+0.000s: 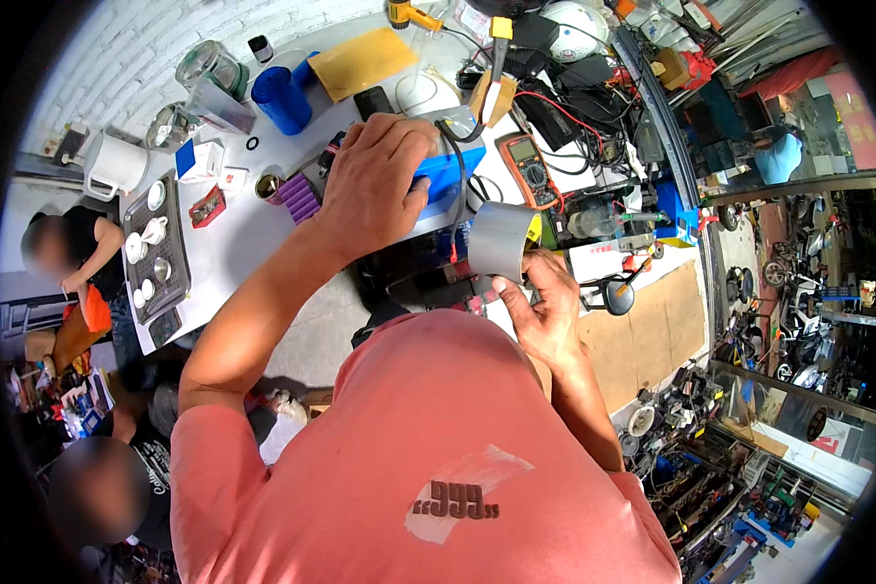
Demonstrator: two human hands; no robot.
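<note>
My left hand [384, 175] rests over the left end of a blue box-shaped pack [462, 161], its fingers bent round the edge. The pack has a grey top, and a thick black cable [455, 185] hangs from it; it looks like a battery pack. Closer to my body, my right hand [548, 307] grips a wide roll of silver-grey tape [496, 241] between thumb and fingers. The far side of the pack under my left hand is hidden. Several purple cylinders [300, 198] lie just left of my left wrist.
An orange multimeter [528, 170] lies right of the pack, among tangled cables. Leftward are a blue mug [280, 102], a white pitcher [115, 165] and a tea tray [170, 292]. A yellow envelope [365, 63] lies behind. Two people [97, 492] are at the left.
</note>
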